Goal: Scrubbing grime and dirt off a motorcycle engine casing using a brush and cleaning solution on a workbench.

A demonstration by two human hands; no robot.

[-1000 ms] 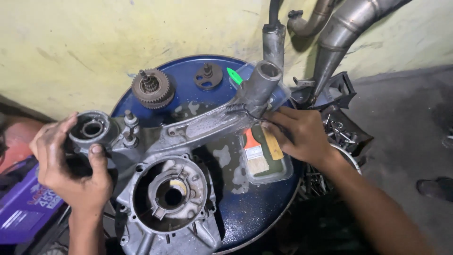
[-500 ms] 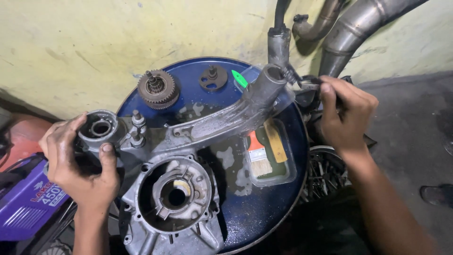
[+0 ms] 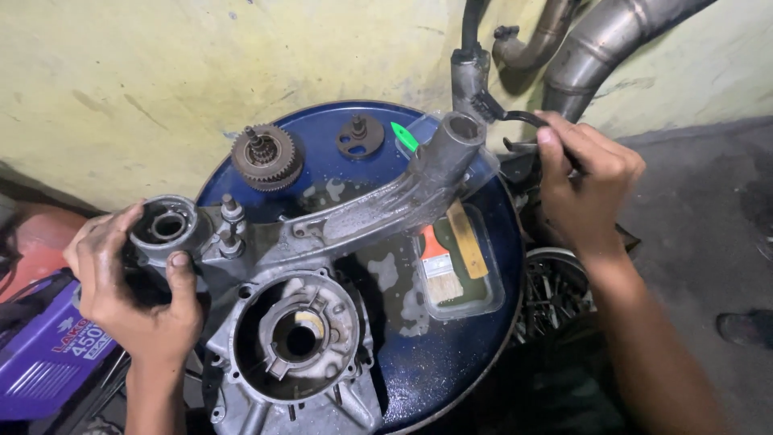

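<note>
A grey cast-metal engine casing [image 3: 322, 266] is lying across the top of a blue steel drum [image 3: 483, 338], its round bearing housing at the near left and its long arm running up to a hollow tube end at the far right. The left hand [image 3: 133, 282] is wrapping around the round housing end of the casing, thumb on the front of the rim and fingers curling behind it, clamped firmly. The right hand [image 3: 584, 181] is well apart from the left, off the drum's right edge, closing its fingers on a thin dark curved tool [image 3: 523, 119]; what kind of tool it is cannot be told, since the hand is covering most of it. The casing is looking heavy and fully rigid, and its surface is glistening with wet or oily patches, so it is likely to be slippery; the thick housing rim and the stout arm are seeming the safest places to grip, not the thin fins or studs. A gear cluster [image 3: 266, 157] and a small dark disc [image 3: 360, 137] are resting at the drum's far side, and a paintbrush [image 3: 439, 262] is lying in a shallow clear tray [image 3: 491, 294] beside the casing.
</note>
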